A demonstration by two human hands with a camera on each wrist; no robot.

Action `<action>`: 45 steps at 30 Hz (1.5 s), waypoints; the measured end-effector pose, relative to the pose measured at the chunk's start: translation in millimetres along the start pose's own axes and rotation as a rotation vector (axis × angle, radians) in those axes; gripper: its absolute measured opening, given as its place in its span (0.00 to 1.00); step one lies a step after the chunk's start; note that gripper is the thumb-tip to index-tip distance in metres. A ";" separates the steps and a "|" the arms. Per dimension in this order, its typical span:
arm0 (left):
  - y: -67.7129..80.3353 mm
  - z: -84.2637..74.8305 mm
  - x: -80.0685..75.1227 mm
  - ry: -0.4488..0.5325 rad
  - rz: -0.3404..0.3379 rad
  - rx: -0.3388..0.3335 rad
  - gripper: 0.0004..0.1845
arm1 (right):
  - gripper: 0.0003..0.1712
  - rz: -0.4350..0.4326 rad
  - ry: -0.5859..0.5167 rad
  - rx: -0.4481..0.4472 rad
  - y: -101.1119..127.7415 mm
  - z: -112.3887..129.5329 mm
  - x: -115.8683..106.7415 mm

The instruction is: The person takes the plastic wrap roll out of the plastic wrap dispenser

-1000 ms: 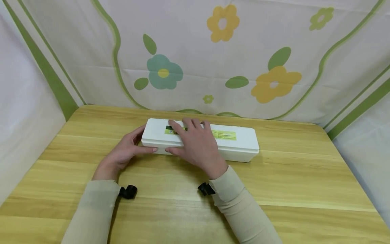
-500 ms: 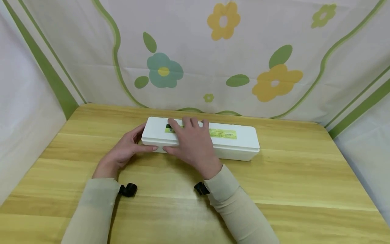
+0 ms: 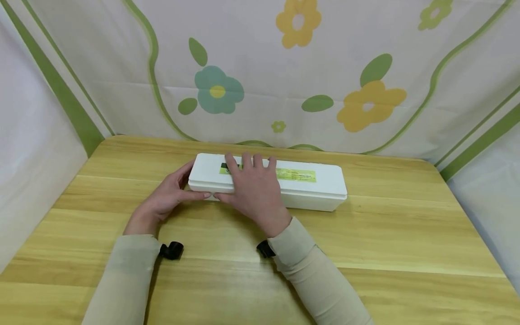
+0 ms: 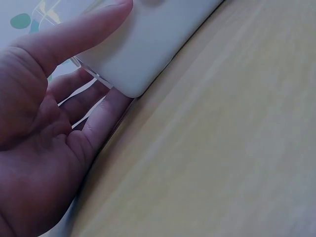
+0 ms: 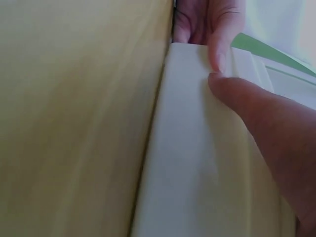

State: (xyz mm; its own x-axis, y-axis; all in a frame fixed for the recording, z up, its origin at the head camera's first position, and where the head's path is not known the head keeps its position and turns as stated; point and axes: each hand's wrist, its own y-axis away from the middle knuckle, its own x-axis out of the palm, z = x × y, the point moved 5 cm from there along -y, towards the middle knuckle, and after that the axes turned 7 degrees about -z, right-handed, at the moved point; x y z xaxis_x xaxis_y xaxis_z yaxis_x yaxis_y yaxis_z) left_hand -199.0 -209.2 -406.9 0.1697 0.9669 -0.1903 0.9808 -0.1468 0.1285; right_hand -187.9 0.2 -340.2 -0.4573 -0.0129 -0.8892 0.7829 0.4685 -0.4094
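Note:
A long white foam box [image 3: 321,180] lies across the table with its lid on, and a yellow-green label [image 3: 298,175] runs along the top. My left hand [image 3: 166,196] holds the box's left end, thumb on the front wall and fingers around the end near the tabletop, as the left wrist view shows. Spread over the lid's left half, my right hand [image 3: 260,194] reaches its fingers toward the far edge. Its thumb [image 5: 261,108] presses the front wall just below the lid seam, tip right at the left thumb [image 5: 222,42]. The right hand covers part of the label.
Under the box is a wooden table [image 3: 406,234]. A white cloth backdrop [image 3: 264,54] with printed flowers rises right behind the table's far edge, and cloth also hangs at both sides. Small black devices [image 3: 172,251] sit at both wrists.
My right hand has slid slightly left along the box, its thumb now closer to the left thumb. The left hand keeps its hold and the lid stays on. The view has tilted slightly.

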 end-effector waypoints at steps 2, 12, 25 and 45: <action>0.0 -0.2 0.1 0.003 -0.002 0.002 0.57 | 0.59 -0.019 0.017 -0.004 -0.2 0.1 0.7; 0.4 -1.2 1.2 0.015 0.000 0.002 0.57 | 0.56 -0.046 0.017 0.002 -0.7 -1.5 1.4; 1.2 0.4 0.7 0.031 -0.004 -0.013 0.57 | 0.55 -0.145 0.048 0.001 1.6 3.7 0.1; -0.8 0.3 -3.9 0.031 0.048 -0.008 0.54 | 0.55 -0.086 0.035 -0.019 0.6 4.1 0.2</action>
State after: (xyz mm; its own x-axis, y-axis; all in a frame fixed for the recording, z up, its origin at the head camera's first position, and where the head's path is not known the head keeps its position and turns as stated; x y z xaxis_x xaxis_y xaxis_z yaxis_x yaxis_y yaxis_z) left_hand -200.4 -212.9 -406.6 0.2133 0.9648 -0.1540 0.9707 -0.1914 0.1450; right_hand -185.7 -3.1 -341.5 -0.5372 -0.0227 -0.8431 0.7321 0.4838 -0.4795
